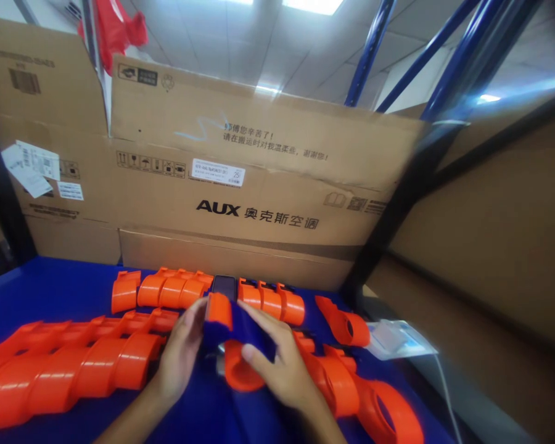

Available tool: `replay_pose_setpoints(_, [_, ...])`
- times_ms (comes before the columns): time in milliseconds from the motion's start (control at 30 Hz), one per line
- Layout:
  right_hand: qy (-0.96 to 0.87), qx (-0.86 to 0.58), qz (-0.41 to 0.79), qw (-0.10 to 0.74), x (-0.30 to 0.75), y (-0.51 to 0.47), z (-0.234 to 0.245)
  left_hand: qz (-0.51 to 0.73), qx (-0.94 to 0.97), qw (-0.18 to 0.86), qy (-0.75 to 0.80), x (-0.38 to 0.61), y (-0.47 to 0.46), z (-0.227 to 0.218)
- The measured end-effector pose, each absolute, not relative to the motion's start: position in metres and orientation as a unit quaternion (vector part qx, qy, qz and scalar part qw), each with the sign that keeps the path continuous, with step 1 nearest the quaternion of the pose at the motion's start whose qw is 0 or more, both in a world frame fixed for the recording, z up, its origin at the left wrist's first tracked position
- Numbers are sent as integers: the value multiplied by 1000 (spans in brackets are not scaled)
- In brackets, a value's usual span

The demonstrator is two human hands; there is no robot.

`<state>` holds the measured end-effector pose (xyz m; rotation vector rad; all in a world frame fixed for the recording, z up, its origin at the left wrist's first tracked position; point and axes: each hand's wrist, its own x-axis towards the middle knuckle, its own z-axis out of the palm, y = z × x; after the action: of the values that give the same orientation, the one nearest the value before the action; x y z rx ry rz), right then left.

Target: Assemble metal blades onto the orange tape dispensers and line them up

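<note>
Between my two hands is an orange curved plastic piece (pixel 243 368) with a dark blue part (pixel 250 327) across it, blurred by motion. My right hand (pixel 284 361) grips it from the right, thumb over the front and fingers behind. On the other side, the fingers of my left hand (pixel 182 348) close against its upper left edge, by an orange end (pixel 219 309). A small silvery thing (pixel 221 361) shows below it, too blurred to name. Rows of similar orange curved pieces (pixel 92 367) lie left of my left hand, and more orange pieces (pixel 335 382) lie right of my right hand.
The blue work surface (pixel 74 277) is backed by a large cardboard sheet (pixel 277 160). A dark phone-like device (pixel 224 285) stands between back-row orange pieces (pixel 173 290). At right are a clear plastic bag (pixel 400 339), a white cable (pixel 446 388) and a rack post (pixel 388 216).
</note>
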<state>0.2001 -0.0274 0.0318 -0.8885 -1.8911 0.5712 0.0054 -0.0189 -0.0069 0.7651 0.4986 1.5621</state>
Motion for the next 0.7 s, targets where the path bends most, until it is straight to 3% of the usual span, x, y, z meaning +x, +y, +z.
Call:
replay_pose_setpoints(133, [-712,-340,427,442,202,-30,30,633,340,662,213,4,-23,-13])
replay_pose_setpoints(267, [-659,-405,467,428,198,-29,22,668,302,631,253,8,-23,-15])
replay_pose_setpoints(433, [-700,-366,414,453,199,-23,30,680,281,618,276,8,-10,-6])
replay_pose_setpoints(700, [-796,-321,183,480,200,-21,33,718,197,587,318,0,8,-8])
